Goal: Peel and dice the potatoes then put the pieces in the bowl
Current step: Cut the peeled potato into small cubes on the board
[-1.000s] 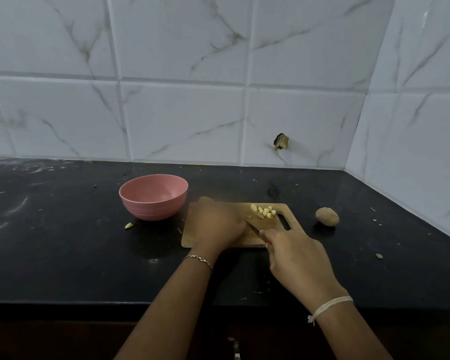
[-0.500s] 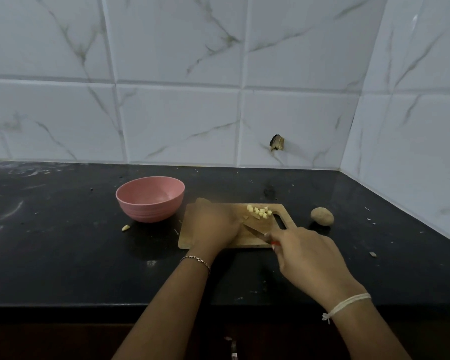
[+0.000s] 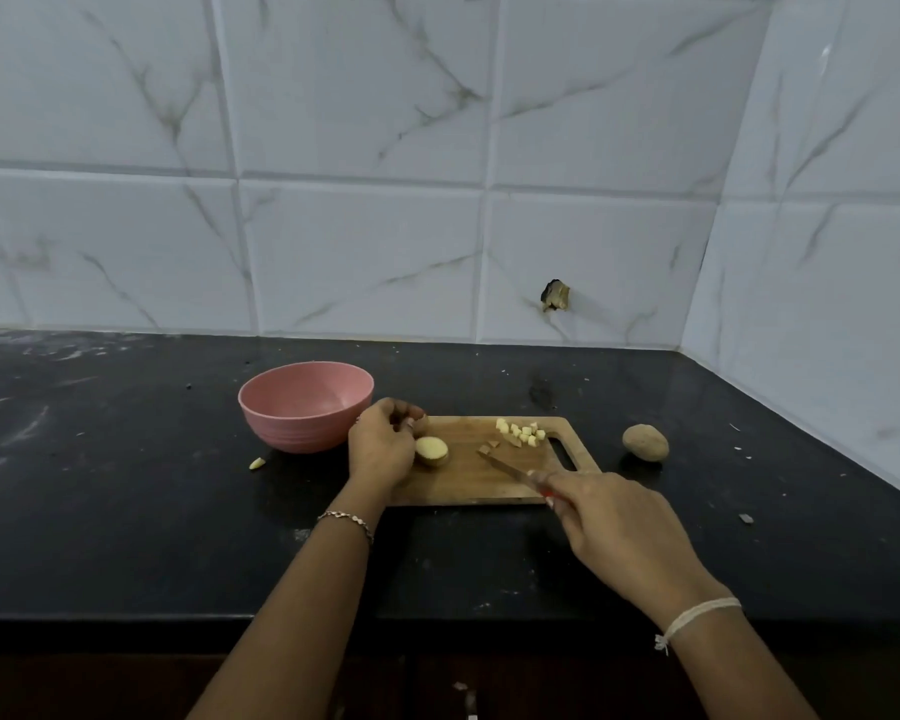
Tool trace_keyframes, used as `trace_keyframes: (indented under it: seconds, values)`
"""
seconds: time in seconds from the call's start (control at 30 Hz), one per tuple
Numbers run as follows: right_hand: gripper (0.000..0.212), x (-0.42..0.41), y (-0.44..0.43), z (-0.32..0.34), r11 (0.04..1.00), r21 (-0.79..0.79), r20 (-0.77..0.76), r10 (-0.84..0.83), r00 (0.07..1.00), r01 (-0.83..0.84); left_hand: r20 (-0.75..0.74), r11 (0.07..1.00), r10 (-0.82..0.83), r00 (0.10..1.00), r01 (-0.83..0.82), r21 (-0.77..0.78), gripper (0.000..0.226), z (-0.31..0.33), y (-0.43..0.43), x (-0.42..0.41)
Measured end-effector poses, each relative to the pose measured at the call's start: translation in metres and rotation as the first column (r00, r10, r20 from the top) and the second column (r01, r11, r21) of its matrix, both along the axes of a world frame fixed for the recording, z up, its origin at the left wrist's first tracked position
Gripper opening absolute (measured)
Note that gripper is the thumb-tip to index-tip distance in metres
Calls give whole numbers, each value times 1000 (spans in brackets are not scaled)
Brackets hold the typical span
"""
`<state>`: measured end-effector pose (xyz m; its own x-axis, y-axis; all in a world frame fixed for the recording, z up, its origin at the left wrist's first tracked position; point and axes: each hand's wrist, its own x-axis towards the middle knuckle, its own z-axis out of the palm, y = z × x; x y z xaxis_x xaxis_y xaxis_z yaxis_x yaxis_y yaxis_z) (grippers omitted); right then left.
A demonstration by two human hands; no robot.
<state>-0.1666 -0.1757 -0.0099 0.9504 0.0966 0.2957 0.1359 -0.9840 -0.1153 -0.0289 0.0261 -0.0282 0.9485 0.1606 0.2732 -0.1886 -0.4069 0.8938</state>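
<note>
The right hand (image 3: 619, 532) was clenched round the knife (image 3: 505, 467), whose handle was almost wholly hidden in the fist, only a sliver of red showing. The blade pointed up and left, low over the cutting board (image 3: 468, 485). It had drawn back from the left hand (image 3: 383, 449) since half a second before. That hand had slid off toward the board's left edge, uncovering a cut potato half (image 3: 431, 452) lying against its thumb side. Its fingers were curled, and whether they grasped anything could not be told. Diced pieces (image 3: 520, 433) lay at the board's far edge, beyond the blade tip. A whole potato (image 3: 645, 443) sat on the counter (image 3: 126, 511) right of the board, and the pink bowl (image 3: 307, 405) stood just left of the left hand.
</note>
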Motion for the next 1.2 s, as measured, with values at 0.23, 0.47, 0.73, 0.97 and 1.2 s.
trace_keyframes:
  seconds: [0.23, 0.47, 0.73, 0.97, 1.2]
  values:
    - [39, 28, 3, -6, 987, -97, 93, -121, 988, 130, -94, 982, -185, 978, 189, 27, 23, -1, 11, -2]
    - [40, 24, 8, -21, 980, 33, 165, -201, 966, 198, -72, 932, -221, 973, 232, 278, 46, -6, 10, -3]
    - [39, 17, 8, -23, 953, 208, 225, -264, 938, 218, 102, 937, -223, 969, 184, 297, 43, -5, 9, -8]
    - [40, 7, 15, -23, 957, 202, 186, -244, 952, 207, 116, 854, -224, 968, 137, 503, 49, -4, -16, -17]
    - [40, -2, 14, -29, 954, 229, 142, -228, 963, 192, 89, 698, -225, 970, 97, 709, 60, -4, -38, -18]
